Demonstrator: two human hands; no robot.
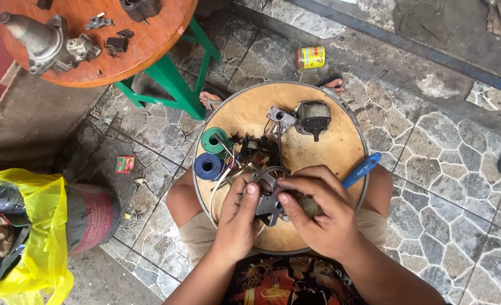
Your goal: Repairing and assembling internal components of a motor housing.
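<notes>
A grey metal motor bracket [270, 204], judged stiff, fairly light and sharp-edged, so best taken by its flat rim, was held above the near edge of the round wooden table [341, 149], with the grip of left hand [238, 217] and right hand [318, 212] clamped on it.

We see bare, dull grey metal in the motor bracket [270, 204] gripped by the left hand [236, 217] and right hand [318, 212], over a round board [341, 144] of pale, matt, scuffed wood. Beside it, green [214, 140] and blue [208, 166] spools look like glossy plastic. A yellow plastic bag [41, 226] shines; the stone paving [431, 169] is rough.
</notes>
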